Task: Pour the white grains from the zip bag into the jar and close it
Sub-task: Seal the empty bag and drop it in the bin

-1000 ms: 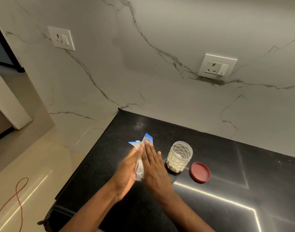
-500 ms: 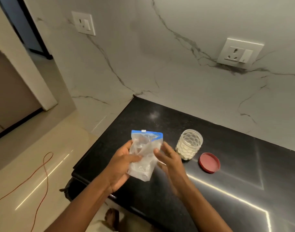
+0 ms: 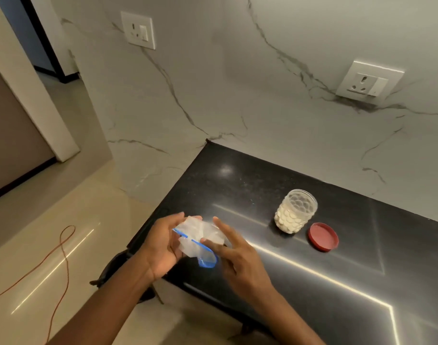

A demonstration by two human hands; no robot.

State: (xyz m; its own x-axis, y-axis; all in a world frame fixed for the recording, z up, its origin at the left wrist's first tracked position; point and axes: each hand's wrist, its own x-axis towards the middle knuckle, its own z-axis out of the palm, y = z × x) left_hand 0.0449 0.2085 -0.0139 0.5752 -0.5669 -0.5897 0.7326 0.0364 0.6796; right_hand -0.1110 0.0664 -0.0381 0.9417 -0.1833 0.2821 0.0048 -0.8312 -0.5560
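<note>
A clear zip bag (image 3: 200, 236) with a blue zip strip is crumpled between both hands, above the near left corner of the black counter (image 3: 238, 185). My left hand (image 3: 163, 247) cups it from the left. My right hand (image 3: 235, 255) pinches its right side with thumb and fingers. The bag looks empty. A clear dimpled jar (image 3: 295, 211) stands uncovered to the right, about two-thirds full of white grains. Its red lid (image 3: 323, 236) lies flat on the counter just right of the jar.
A marble wall with two sockets (image 3: 369, 82) (image 3: 138, 29) rises behind the counter. The counter's left edge drops to a tiled floor where a red cable (image 3: 61, 247) lies. A doorway opens at the far left.
The bag was pressed flat between my palms, then held upright and spread; now it is folded and crumpled sideways, lower and nearer to me. The view has swung left. Jar and lid stay put.
</note>
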